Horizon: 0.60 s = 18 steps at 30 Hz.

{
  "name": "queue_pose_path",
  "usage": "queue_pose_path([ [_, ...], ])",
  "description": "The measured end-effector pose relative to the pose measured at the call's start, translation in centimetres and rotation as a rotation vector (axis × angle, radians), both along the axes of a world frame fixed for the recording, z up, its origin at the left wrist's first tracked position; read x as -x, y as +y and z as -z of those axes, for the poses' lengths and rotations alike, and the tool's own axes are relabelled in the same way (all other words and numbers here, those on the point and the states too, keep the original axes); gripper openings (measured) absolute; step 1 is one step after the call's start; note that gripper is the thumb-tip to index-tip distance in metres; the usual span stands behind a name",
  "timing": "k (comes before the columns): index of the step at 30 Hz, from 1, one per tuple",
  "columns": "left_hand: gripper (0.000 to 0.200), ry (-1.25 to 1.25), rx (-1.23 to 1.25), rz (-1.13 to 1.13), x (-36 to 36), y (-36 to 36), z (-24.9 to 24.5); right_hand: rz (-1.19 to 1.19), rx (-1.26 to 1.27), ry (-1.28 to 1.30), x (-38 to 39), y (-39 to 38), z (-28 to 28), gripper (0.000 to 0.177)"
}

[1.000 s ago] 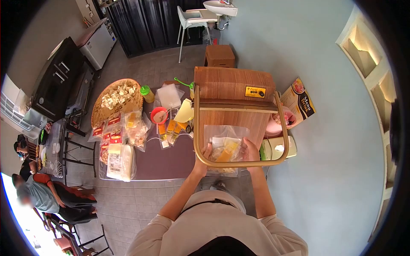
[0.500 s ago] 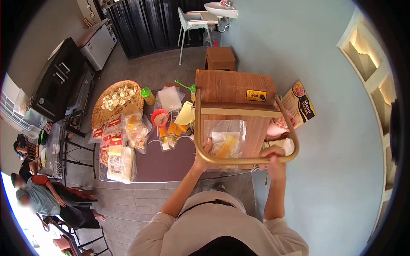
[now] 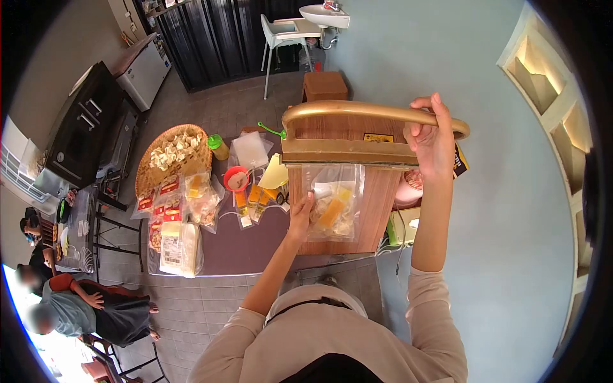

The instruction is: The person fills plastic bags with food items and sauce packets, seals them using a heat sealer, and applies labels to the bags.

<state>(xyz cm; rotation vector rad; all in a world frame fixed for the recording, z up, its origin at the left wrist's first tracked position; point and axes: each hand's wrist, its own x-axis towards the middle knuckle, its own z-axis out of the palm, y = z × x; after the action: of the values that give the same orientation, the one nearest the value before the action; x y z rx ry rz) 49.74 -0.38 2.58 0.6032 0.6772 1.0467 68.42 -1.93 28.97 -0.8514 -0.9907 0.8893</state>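
Observation:
My left hand (image 3: pixel 302 216) holds the left edge of a clear plastic bag (image 3: pixel 331 230) that lies on a wood-patterned bag sealer (image 3: pixel 380 217). A yellow-orange packet and pale pieces show inside the bag. Its top edge reaches the sealer's bar (image 3: pixel 351 154). At the right end of the gold handle (image 3: pixel 357 110), my right hand (image 3: pixel 431 137) is loosely curled against the tube, index finger raised. Part of its grip is hidden.
Left on the table stand a basket of pale pieces (image 3: pixel 176 150), filled bags (image 3: pixel 167 203), a stack of bags (image 3: pixel 182 249), a red bowl (image 3: pixel 237 179) and a green-capped bottle (image 3: pixel 218 146). A pink container (image 3: pixel 408 191) sits right. People (image 3: pixel 70 303) are far left.
The handle has swung up and away from me, my right hand moving with it. The sealer's bar now meets the bag's top edge. My left hand stays at the bag.

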Motion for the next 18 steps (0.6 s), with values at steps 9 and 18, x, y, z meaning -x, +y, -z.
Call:
queue_pose_path([
  [9,0.033,-0.033,-0.001,-0.007,-0.1,1.1,0.1,-0.004,0.024,-0.088,-0.1,-2.1,1.5,0.042],
  [18,0.032,-0.084,-0.011,0.01,-0.1,1.5,-0.2,-0.081,-0.001,-0.039,0.1,-3.6,2.7,0.039],
])
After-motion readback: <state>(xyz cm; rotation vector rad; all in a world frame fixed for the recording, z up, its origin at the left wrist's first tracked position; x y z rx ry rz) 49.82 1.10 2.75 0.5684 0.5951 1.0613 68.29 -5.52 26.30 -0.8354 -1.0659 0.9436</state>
